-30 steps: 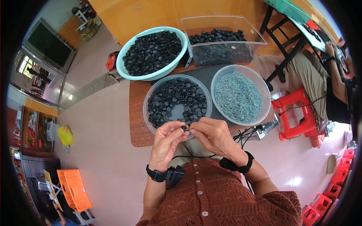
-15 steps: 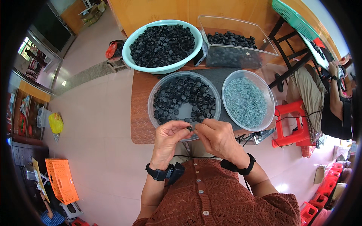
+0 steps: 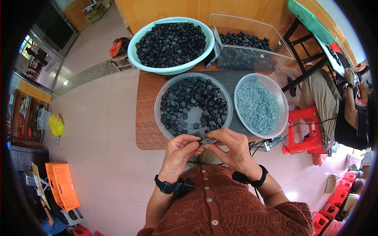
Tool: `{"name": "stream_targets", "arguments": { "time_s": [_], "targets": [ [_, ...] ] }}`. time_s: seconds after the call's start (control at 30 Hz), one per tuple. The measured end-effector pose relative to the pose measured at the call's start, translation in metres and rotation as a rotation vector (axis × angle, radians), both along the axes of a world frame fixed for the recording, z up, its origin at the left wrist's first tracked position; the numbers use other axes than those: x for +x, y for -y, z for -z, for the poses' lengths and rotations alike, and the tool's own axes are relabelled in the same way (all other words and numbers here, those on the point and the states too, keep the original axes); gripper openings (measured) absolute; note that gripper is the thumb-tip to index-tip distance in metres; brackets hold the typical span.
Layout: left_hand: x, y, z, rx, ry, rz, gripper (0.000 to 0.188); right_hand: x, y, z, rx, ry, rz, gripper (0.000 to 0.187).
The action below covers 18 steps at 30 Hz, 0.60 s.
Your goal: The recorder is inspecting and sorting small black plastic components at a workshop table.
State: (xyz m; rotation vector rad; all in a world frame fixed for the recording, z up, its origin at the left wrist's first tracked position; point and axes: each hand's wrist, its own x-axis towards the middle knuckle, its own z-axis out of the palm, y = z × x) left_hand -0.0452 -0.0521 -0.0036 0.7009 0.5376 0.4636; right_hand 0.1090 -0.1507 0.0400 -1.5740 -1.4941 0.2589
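Observation:
My left hand (image 3: 179, 154) pinches a small round black plastic cap (image 3: 200, 141) between thumb and fingertips, just over the near rim of a clear round tub (image 3: 158, 122). My right hand (image 3: 235, 150) is beside it, thumb and forefinger spread apart close to the cap; no part shows between them. Loose black caps (image 3: 179, 100) fill much of that tub, with a bare patch of its floor in the middle. To its right, a second clear round tub (image 3: 286, 112) contains many thin silvery screws (image 3: 258, 104).
Behind the tubs, a pale turquoise basin (image 3: 132, 59) is heaped with black caps, beside a clear rectangular bin (image 3: 252, 61) partly filled with more. All stand on a brown wooden table (image 3: 146, 114). At right are a red stool (image 3: 301, 129) and a seated person (image 3: 352, 106).
My right thumb and forefinger have parted from their pinch near the cap. Both hands sit slightly lower, toward my body; the left still holds the cap.

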Motion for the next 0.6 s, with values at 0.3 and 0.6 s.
{"name": "stream_targets", "arguments": {
  "time_s": [0.3,0.6],
  "targets": [
    [0.008,0.014,0.008,-0.191,0.093,-0.069,0.011,-0.011,-0.004,0.016,0.213,0.036,0.011,0.022],
    [0.016,0.002,-0.008,0.002,-0.073,0.015,0.012,-0.001,0.000,0.019,0.048,-0.400,0.062,0.021]
  ]
}}
